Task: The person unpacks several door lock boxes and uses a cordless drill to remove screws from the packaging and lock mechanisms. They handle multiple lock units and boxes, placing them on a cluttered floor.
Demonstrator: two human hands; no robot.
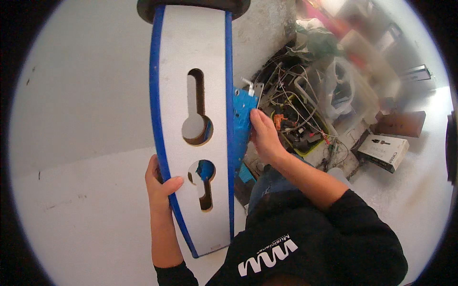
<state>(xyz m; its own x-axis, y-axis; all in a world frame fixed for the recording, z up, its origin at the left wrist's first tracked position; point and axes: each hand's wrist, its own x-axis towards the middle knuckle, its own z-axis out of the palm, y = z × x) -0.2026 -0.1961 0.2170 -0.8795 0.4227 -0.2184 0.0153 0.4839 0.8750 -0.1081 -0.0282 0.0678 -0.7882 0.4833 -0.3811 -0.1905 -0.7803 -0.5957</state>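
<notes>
The left hand (163, 188) has its fingers round the left edge of the white board (200, 152), which is between both hands, its top end hidden by a cut-off black cap (195, 3). The right hand (265, 137) holds a blue block (242, 119) beside the board's right edge (the board covers part of it, and some fingertips are out of sight).

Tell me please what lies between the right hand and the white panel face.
In the head view, a blue piece and a blue edge strip lie between the right hand and the white panel face.
</notes>
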